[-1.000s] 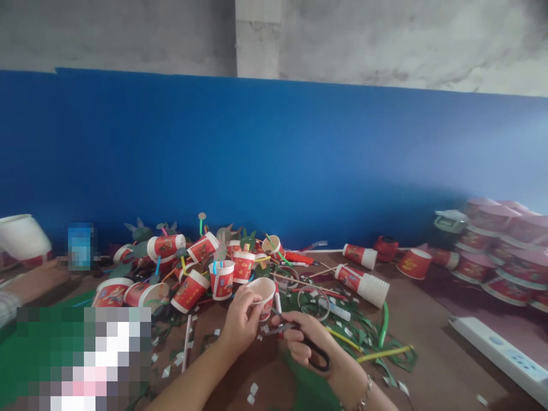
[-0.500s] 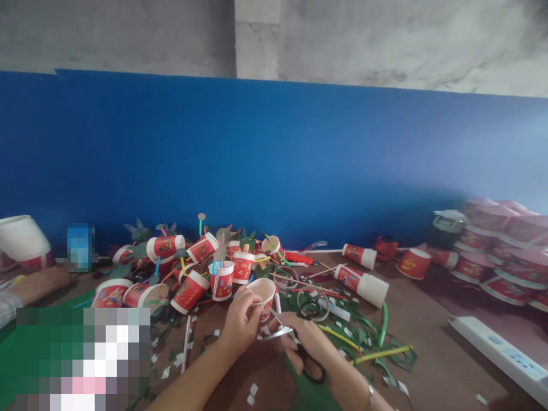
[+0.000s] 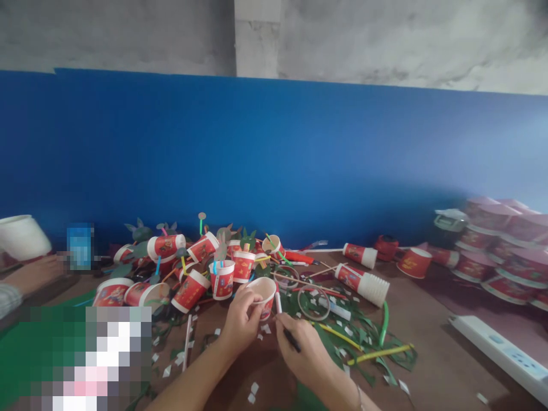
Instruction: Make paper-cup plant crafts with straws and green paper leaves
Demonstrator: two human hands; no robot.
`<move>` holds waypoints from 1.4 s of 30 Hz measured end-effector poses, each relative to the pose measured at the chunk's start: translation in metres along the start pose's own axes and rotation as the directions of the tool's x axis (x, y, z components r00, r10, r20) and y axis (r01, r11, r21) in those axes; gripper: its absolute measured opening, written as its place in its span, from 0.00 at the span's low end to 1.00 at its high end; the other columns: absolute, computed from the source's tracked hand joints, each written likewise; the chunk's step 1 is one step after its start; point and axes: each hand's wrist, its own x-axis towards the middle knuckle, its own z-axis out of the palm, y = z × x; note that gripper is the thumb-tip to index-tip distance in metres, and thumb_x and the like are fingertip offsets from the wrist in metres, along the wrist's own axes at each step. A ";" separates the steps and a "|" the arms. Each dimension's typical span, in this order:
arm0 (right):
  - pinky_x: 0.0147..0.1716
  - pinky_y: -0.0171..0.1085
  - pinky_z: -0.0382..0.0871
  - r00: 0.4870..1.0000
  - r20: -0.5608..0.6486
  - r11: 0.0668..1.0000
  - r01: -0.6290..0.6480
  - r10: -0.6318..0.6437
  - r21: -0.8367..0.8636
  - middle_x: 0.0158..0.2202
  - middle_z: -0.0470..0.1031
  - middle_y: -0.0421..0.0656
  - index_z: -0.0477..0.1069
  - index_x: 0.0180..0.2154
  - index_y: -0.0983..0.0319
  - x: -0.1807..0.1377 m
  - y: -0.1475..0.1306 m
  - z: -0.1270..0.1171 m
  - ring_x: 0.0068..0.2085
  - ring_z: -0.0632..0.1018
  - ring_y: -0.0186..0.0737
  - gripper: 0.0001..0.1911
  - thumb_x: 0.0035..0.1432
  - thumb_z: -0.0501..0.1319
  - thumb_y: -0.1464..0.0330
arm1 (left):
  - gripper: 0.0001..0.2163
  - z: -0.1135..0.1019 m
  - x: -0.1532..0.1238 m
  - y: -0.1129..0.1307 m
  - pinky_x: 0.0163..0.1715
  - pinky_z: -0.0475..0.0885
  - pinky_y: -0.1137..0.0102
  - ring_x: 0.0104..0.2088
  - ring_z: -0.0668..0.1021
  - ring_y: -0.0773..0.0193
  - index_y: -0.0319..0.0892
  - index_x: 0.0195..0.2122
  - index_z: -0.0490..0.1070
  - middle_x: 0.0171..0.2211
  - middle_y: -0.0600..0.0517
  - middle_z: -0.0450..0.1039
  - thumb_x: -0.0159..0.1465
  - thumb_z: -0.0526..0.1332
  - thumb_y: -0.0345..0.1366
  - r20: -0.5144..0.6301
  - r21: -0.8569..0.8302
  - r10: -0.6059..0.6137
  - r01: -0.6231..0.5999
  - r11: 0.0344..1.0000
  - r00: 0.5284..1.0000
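Observation:
My left hand (image 3: 245,319) is closed round a red-and-white paper cup (image 3: 268,310), its thumb and fingers gripping the near left side and rim. The cup's mouth tilts up towards me. Just right of the cup, my right hand (image 3: 299,348) has its fingers curled round black-handled scissors (image 3: 291,341). The scissors now show nearly edge-on, and their blades are mostly hidden. A slim white stick (image 3: 278,302) stands out between the cup and the right fingertips; whether it touches the cup I cannot tell.
Several red cups with straws and green paper cut-outs (image 3: 190,291) heap up at left. A cup stack (image 3: 362,283), tape roll (image 3: 314,302) and green scraps (image 3: 379,357) lie right. A power strip (image 3: 505,348) and stacked tubs (image 3: 514,257) are far right. Another person's arm (image 3: 32,277) reaches in left.
The scissors have turned in my right hand, from open blades beside the cup to an edge-on position. My left hand and the cup have barely moved.

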 end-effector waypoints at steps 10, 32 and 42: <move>0.12 0.30 0.48 0.812 0.490 0.626 -0.567 0.316 0.535 0.12 0.50 0.30 0.65 0.33 0.63 0.014 -0.004 -0.015 0.10 0.56 0.29 0.16 0.59 0.42 0.66 | 0.07 -0.001 -0.001 0.003 0.42 0.67 0.62 0.32 0.71 0.62 0.42 0.27 0.65 0.26 0.52 0.67 0.62 0.53 0.33 0.007 0.027 0.023 -0.023 0.999 1.000; 0.08 0.29 0.46 0.939 0.268 0.790 -0.328 0.215 0.517 0.10 0.54 0.28 0.62 0.32 0.60 0.016 0.005 -0.014 0.08 0.60 0.29 0.18 0.54 0.47 0.52 | 0.31 0.013 -0.006 -0.002 0.51 0.66 0.59 0.54 0.69 0.53 0.40 0.58 0.50 0.56 0.39 0.61 0.57 0.62 0.43 0.030 -0.422 -0.385 0.361 0.831 0.922; 0.08 0.27 0.48 0.905 0.405 0.726 -0.366 0.131 0.583 0.10 0.56 0.28 0.62 0.34 0.61 0.021 0.014 -0.021 0.07 0.59 0.28 0.20 0.52 0.49 0.51 | 0.19 0.012 -0.001 0.000 0.39 0.72 0.62 0.37 0.78 0.57 0.38 0.43 0.63 0.39 0.46 0.74 0.54 0.63 0.42 0.093 -0.466 -0.444 0.433 0.771 0.891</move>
